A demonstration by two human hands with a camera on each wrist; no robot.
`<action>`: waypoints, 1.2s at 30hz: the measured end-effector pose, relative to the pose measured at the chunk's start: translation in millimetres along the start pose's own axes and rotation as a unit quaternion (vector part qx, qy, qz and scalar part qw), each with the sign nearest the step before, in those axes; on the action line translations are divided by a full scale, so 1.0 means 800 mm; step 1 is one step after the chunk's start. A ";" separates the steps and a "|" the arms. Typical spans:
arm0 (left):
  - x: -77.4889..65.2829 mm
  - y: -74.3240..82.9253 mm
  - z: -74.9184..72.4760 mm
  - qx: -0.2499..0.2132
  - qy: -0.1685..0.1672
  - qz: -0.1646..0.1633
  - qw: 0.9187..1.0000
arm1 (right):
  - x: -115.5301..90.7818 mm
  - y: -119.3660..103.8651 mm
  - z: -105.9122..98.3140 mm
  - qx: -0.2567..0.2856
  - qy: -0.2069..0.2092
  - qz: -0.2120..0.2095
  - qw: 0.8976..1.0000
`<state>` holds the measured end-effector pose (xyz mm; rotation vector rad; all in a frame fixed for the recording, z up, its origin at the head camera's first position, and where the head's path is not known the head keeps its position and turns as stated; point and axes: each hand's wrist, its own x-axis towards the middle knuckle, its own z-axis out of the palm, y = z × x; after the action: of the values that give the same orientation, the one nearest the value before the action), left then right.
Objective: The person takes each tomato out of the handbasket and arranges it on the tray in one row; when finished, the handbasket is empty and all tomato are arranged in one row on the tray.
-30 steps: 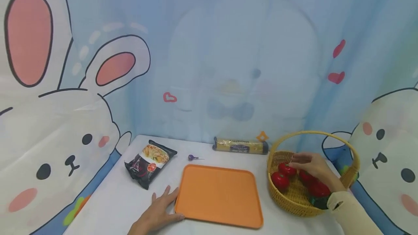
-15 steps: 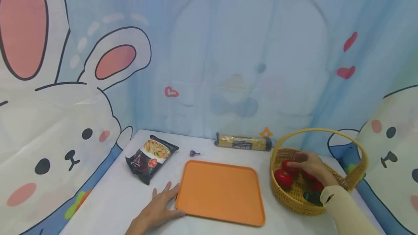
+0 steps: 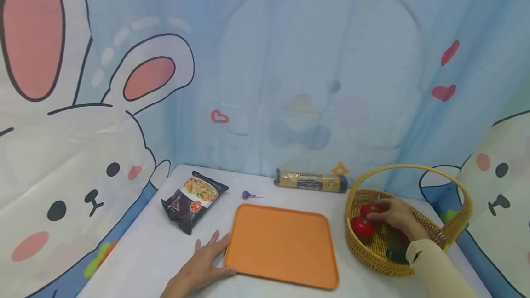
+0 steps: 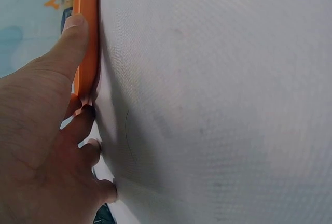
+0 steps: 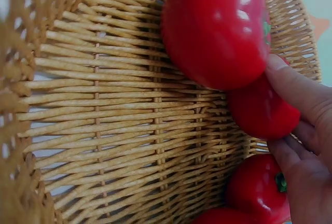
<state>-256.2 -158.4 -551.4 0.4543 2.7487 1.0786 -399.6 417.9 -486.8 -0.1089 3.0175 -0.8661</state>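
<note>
My right hand [image 3: 397,215] reaches into the wicker basket [image 3: 372,263] and pinches a red tomato [image 5: 264,110] between thumb and fingers. A larger-looking tomato [image 5: 215,32] sits beside the thumb, and another tomato [image 5: 257,187] lies under the fingers, with more red at the lower edge of the right wrist view. In the head view my wrist partly covers the red things and a dark green object [image 3: 396,255]. My left hand [image 3: 200,266] spreads its fingers at the near left corner of the orange tray [image 3: 281,247], thumb against the rim [image 4: 85,37].
Behind the tray lie a lollipop [image 3: 250,195] and a pack of spaghetti [image 3: 311,181]. A black noodle packet [image 3: 193,201] rests on the white tabletop [image 3: 136,252] at left. The basket's tall handle [image 3: 407,166] arches over my right forearm. A cartoon curtain [image 3: 290,59] hangs behind.
My right hand has gone from hovering over the tomatoes to pinching one at the back of the basket. The left hand stays at the tray corner; the head view has shifted slightly.
</note>
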 end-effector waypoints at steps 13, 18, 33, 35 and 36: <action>0.012 0.007 0.003 -0.003 -0.013 -0.001 1.000 | -0.023 -0.001 -0.012 0.016 0.051 -0.010 0.999; 0.011 0.008 0.003 -0.003 -0.014 -0.009 1.000 | -0.043 -0.028 -0.034 0.005 0.070 -0.030 0.997; 0.006 0.003 -0.001 0.005 -0.012 0.001 1.000 | -0.122 -0.141 -0.064 0.043 0.041 -0.123 0.991; 0.005 0.002 -0.004 0.007 -0.008 0.003 1.000 | -0.126 -0.164 -0.059 0.053 0.038 -0.151 0.986; 0.005 0.001 -0.005 0.009 -0.006 0.002 1.000 | -0.126 -0.175 -0.056 0.061 0.036 -0.168 0.983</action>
<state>-260.9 -159.1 -547.7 0.4669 2.7508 1.0497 -290.4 330.0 -376.6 -0.6133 3.0501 -1.0968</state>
